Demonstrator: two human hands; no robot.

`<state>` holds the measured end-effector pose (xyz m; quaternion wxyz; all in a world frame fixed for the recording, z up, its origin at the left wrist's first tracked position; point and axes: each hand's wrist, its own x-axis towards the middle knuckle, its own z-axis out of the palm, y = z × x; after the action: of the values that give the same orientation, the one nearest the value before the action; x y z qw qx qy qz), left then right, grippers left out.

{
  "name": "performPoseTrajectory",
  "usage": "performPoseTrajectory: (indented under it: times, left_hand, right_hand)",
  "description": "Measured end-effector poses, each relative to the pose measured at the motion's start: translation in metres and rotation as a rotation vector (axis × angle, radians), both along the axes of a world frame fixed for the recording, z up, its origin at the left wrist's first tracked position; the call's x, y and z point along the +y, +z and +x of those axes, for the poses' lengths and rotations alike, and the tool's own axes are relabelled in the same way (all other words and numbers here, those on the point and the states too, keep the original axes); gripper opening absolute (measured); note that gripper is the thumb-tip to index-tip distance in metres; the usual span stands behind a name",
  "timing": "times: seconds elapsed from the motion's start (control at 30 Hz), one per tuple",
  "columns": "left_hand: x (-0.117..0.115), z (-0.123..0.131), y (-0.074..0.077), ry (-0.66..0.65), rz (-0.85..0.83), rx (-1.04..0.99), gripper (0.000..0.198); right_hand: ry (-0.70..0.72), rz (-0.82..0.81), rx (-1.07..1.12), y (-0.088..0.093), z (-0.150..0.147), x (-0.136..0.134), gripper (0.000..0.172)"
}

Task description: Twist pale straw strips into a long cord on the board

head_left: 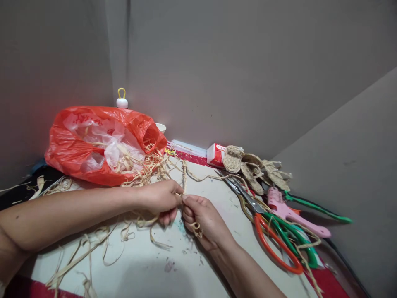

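A thin plaited cord of pale raffia (184, 178) runs down the board to where both my hands meet at its near end. My left hand (163, 200), coming in from the left, pinches raffia strands at the cord's end. My right hand (200, 217) faces it with thumb and finger closed on the same spot; a curled strand pokes out below its fingers. Loose raffia strips (77, 258) trail across the board from under my left forearm. Exactly how the strands cross between my fingertips is hidden.
A red plastic bag (68, 153) spilling raffia lies at the back left. To the right are orange-handled scissors (273, 244), green-handled scissors (305, 240), a pink glue gun (288, 211), woven pieces (235, 159) and a red-and-white box (215, 155). Grey walls rise behind the white board (149, 273).
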<state>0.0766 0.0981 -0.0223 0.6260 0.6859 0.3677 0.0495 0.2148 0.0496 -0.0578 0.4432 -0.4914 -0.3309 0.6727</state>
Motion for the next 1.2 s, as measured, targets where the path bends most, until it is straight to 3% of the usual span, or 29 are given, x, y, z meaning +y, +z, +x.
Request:
performPoseTrajectory:
  times: [0.2,0.43,0.53,0.7,0.8,0.87,1.0,1.03,1.2]
  left_hand:
    - [-0.013,0.002,-0.017,0.030,0.058,-0.011,0.006]
    - [-0.021,0.005,-0.028,0.113,0.199,-0.052,0.007]
    - [-0.020,0.006,-0.019,0.117,0.135,-0.085,0.017]
    - [0.006,-0.008,0.013,0.046,0.008,0.031,0.018]
    - [0.024,-0.014,0.020,0.246,0.282,-0.081,0.015]
    - [0.027,-0.011,0.014,0.338,0.368,-0.186,0.012]
    - [0.011,0.000,-0.005,0.186,-0.001,-0.198,0.018]
    - [0.006,0.002,-0.008,0.175,-0.029,-0.201,0.018]
    - [0.002,0.000,-0.008,0.165,0.220,-0.175,0.018]
  right_hand:
    - [-0.005,-0.037,0.117,-0.002,-0.003,-0.003,0.039]
    - [-0.010,0.044,0.006,0.002,-0.007,-0.004,0.037]
    - [-0.022,0.056,0.019,0.003,-0.004,-0.002,0.036]
    - [-0.027,0.062,0.144,0.002,0.008,0.004,0.026]
    - [0.052,0.063,0.171,0.002,0.014,0.006,0.025]
    - [0.100,0.061,0.172,0.003,0.016,0.007,0.025]
    - [0.188,0.052,0.163,0.002,0.019,0.008,0.026]
    - [0.206,0.047,0.162,0.002,0.020,0.009,0.026]
    - [0.305,-0.007,0.128,0.001,0.029,0.012,0.025]
